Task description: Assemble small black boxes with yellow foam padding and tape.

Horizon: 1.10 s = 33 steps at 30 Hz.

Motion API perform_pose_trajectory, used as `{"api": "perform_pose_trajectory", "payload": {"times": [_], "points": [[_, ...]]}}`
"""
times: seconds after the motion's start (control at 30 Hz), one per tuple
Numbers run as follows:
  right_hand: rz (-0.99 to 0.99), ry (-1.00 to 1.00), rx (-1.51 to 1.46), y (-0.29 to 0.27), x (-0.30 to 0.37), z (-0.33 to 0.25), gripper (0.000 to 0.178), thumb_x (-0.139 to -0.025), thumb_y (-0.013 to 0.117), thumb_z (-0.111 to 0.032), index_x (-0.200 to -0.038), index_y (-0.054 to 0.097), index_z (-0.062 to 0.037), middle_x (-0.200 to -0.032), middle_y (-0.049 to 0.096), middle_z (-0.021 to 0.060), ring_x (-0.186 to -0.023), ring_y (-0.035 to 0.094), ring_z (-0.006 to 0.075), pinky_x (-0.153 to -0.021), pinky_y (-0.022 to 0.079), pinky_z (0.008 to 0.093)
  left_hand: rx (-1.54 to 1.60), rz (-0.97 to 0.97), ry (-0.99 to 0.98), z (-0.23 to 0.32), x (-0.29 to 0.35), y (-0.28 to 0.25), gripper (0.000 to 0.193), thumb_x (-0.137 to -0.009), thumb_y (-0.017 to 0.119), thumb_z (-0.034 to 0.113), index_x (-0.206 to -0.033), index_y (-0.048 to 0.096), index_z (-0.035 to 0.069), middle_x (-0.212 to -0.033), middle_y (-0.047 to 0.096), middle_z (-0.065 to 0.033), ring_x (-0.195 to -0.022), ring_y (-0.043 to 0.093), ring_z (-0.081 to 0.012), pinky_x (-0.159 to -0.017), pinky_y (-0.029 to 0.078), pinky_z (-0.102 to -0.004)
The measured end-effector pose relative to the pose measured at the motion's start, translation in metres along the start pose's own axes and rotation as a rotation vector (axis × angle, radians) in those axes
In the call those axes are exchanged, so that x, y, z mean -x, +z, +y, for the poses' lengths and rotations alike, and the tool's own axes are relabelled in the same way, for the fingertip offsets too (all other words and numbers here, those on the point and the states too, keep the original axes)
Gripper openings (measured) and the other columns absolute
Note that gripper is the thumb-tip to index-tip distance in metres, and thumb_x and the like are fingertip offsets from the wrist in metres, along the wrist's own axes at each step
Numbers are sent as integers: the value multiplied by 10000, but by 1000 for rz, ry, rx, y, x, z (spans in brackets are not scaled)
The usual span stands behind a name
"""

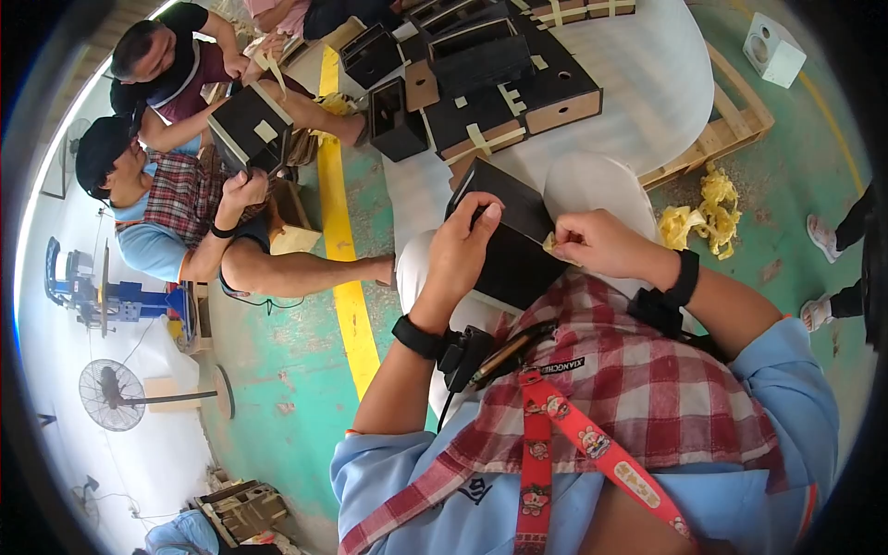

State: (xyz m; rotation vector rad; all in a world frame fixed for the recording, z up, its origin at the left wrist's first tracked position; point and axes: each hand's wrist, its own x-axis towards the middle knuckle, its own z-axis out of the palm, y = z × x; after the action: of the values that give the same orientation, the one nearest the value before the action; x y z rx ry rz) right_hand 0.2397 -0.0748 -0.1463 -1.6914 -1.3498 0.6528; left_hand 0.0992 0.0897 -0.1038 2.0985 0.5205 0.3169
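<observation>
A black box [518,250] rests tilted on my lap. My left hand [460,248] grips its left side, thumb over the upper face and the other fingers partly hidden. At the box's right edge, my right hand [599,242] pinches a small end of pale yellow masking tape [549,243] between thumb and fingertips. How far the tape runs along the edge cannot be made out. Both wrists wear black bands with small devices.
Black boxes [564,83] with tape strips are stacked on a white-covered surface [661,69] ahead. Crumpled yellow tape [717,213] lies on the floor at right, near a wooden pallet [740,120]. Two people sit at left, one holding another black box [250,129]. A fan [113,396] stands farther left.
</observation>
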Motion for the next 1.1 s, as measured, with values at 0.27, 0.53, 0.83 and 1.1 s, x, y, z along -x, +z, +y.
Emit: {"api": "perform_pose_trajectory", "payload": {"times": [0.27, 0.53, 0.83, 1.1], "points": [[64, 0, -119, 11, -26, -24, 111, -769, 560, -103, -740, 512, -7, -588, 531, 123, -506, 487, 198, -511, 401, 333, -4, 40, 35, 0, 0, 1, 167, -925, 477, 180, -958, 535, 27, -802, 510, -22, -794, 455, -98, -742, 377, -226], [8, -19, -151, 7, -9, -7, 110, -769, 552, -93, -744, 510, 6, -579, 520, 116, -515, 492, 184, -506, 393, 320, -29, 20, 15, -2, -3, 1, 176, -915, 491, 188, -956, 542, 24, -792, 523, -24, -781, 468, -112, -739, 388, -241], [31, 5, -43, 7, -29, -27, 164, -797, 548, -130, -708, 492, -4, -581, 513, 156, -494, 499, 247, -491, 385, 342, -1, 71, 45, -15, -5, 2, 247, -897, 503, 312, -989, 552, 88, -804, 603, -107, -758, 588, -241, -699, 438, -315], [-138, 156, -120, -3, -10, -10, 161, -803, 550, -140, -717, 523, -7, -552, 523, 119, -484, 515, 184, -491, 390, 335, -52, 57, 32, -16, -10, 0, 235, -895, 507, 300, -983, 553, 88, -792, 593, -107, -748, 578, -235, -698, 435, -309]]}}
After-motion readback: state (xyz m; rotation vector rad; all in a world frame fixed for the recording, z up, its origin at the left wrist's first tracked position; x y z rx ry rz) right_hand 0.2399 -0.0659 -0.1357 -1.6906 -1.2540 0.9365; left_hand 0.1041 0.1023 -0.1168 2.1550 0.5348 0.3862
